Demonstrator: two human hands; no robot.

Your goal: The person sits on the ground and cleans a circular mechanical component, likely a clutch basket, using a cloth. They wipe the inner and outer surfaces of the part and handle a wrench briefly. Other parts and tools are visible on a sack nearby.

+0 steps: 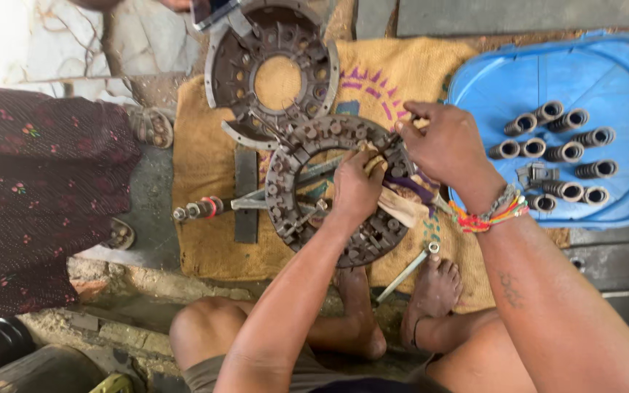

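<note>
A round, ring-shaped metal plate (293,171) with bolts around its rim lies on a burlap sack (198,218). My left hand (357,188) rests on the ring's middle, closed on a beige rag (402,207). My right hand (442,142) sits at the ring's upper right edge, its fingers pinched on a small dark tool or part that I cannot make out. A colourful thread band circles my right wrist. My bare feet rest just below the ring.
A second ring-shaped plate (271,65) lies above the first. A blue tray (620,80) at right holds several coil springs (566,153). A T-shaped metal wrench (205,208) and a rod-shaped spanner (405,273) lie on the sack. Another person in dark patterned cloth (30,189) sits at left.
</note>
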